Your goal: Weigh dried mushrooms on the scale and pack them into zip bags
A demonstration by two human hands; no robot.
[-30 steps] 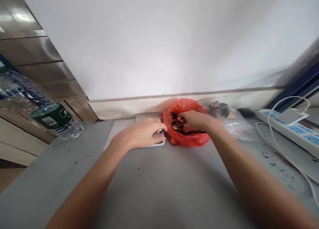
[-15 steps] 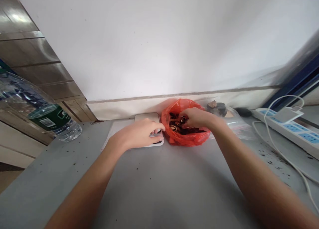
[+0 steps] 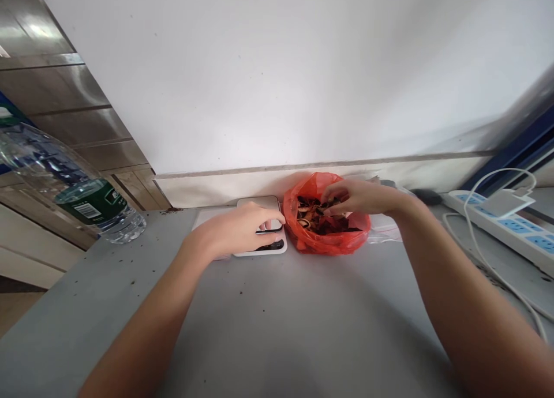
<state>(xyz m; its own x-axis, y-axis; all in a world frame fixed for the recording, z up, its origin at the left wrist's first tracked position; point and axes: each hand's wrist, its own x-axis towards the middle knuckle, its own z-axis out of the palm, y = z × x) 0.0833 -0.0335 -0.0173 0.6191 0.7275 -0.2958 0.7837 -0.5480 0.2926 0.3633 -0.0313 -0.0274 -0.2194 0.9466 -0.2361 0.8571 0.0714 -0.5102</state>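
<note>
A red plastic bag (image 3: 333, 242) full of dark dried pieces (image 3: 318, 218) stands open on the grey counter against the wall. My right hand (image 3: 352, 197) reaches over the bag's mouth with fingertips pinched on some of the dried pieces. Just left of the bag lies a small white kitchen scale (image 3: 264, 228) with a metal plate. My left hand (image 3: 236, 231) rests on the scale, fingers curled over its front, covering most of it.
A clear water bottle (image 3: 69, 181) with a green label stands at the counter's left edge. A white power strip (image 3: 511, 228) with a charger and cable lies at the right. A clear plastic bag (image 3: 385, 231) sits behind my right wrist. Dark crumbs dot the counter.
My right hand has lifted from inside the red bag to above its mouth and shifted right. My left hand drew back slightly on the scale, baring its display.
</note>
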